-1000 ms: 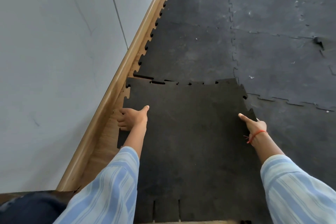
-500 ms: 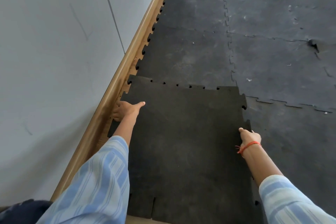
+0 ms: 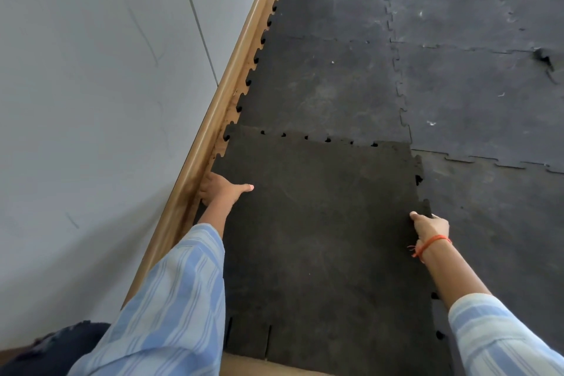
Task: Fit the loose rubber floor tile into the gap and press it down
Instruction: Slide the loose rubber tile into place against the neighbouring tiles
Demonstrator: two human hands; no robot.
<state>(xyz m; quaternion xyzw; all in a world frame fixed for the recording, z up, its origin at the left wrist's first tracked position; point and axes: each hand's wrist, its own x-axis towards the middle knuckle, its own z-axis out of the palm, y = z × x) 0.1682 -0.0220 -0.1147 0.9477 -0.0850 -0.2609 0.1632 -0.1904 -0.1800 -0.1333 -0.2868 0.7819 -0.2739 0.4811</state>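
Note:
The loose rubber tile is a dark square with jigsaw teeth, lying in the gap beside the wall. Its far edge meets the teeth of the laid tile ahead, with small holes showing along the seam. My left hand grips the tile's left edge by the skirting, thumb on top. My right hand, with an orange thread at the wrist, holds the right edge, which overlaps the neighbouring tile slightly.
A grey wall with a wooden skirting board runs along the left. Grey interlocking tiles cover the floor ahead and to the right. A strip of bare light floor shows at the tile's near edge.
The tile has slid forward and leftwards toward the wall. Its raised far edge has come down against the laid tile's teeth. Both hands moved with it.

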